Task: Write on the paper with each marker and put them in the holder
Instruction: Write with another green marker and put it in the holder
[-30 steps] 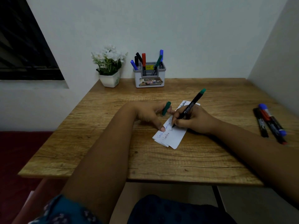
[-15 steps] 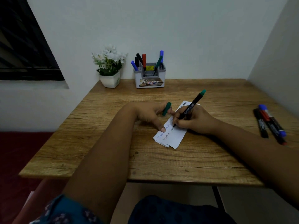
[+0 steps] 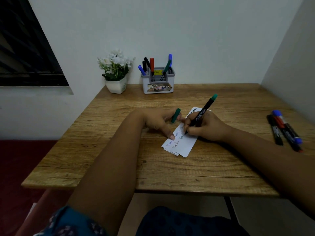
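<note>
A folded white paper [image 3: 183, 144] with several handwritten words lies mid-table. My right hand [image 3: 207, 127] grips a black marker with a green end [image 3: 202, 113], its tip touching the paper. My left hand [image 3: 159, 121] holds the green cap [image 3: 175, 115] between its fingers while one fingertip presses the paper's left edge. A grey-and-white holder [image 3: 159, 86] stands at the back by the wall with several markers in it. Three more markers [image 3: 284, 129], black, red and blue, lie on the table's right side.
A small white pot of white flowers [image 3: 116, 75] stands left of the holder. Walls close the wooden table [image 3: 110, 167] at the back and on the right. A dark window is at the far left. The table's front edge is near my lap.
The marker tip has crept a little along the written line. Both hands and the paper otherwise hold their places.
</note>
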Demonstrator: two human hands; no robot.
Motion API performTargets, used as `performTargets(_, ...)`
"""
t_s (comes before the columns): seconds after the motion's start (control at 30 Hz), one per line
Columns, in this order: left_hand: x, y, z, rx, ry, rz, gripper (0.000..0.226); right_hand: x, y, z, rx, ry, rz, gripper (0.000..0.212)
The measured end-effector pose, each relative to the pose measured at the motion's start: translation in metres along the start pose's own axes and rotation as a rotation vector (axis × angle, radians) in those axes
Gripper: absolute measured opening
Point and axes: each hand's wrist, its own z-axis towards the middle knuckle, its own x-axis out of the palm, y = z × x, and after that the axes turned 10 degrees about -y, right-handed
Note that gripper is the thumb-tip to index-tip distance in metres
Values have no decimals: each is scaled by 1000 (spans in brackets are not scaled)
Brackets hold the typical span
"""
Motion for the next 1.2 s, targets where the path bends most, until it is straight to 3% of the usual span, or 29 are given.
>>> performTargets(0.33, -1, -1, -1, -14, -10, 39, 81, -4, -2, 1, 17, -108, -53, 13)
performTargets(0.8, 0, 1, 0, 4, -1, 9, 64, -2, -1, 2, 5, -58, -80, 14)
performTargets(1.0, -1, -1, 0, -22, 1, 42, 89, -3, -4, 7, 103, -106, 307, 10)
performTargets(1.1, -2, -2, -1, -14, -5, 30, 70, -5, -5, 7, 117, 17, 288, 1)
performTargets(1.2, -1, -2, -2, 0, -16, 31, 68, -6, -5, 7, 74, 33, 211, 12)
